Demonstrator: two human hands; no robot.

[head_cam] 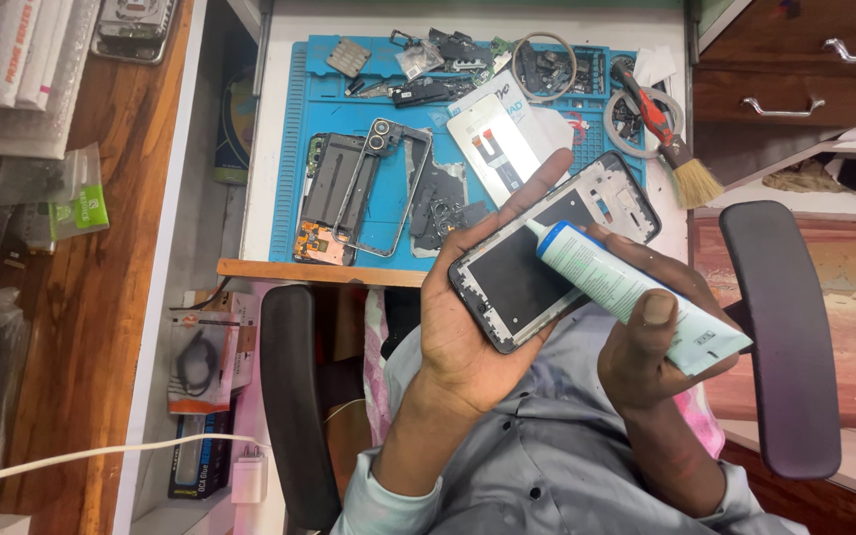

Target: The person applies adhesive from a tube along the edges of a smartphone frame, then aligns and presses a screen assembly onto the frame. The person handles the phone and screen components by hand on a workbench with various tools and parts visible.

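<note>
While I watch from head view: flat black rectangular phone frame (547,253), glossy, with bare white plastic end, lies in left hand (468,327), fingers wrapped round edge. Right hand (651,342) clenches soft pale-green glue tube (636,295), white nozzle touching frame. Beyond, blue rubber work mat (299,213) on white desk carries dismantled phone parts, bristle brush (671,149).

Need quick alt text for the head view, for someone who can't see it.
The left hand cradles an opened phone frame while the right hand holds a pale tube, its nozzle on the frame. Behind, a blue mat holds phone parts and a brush.
</note>
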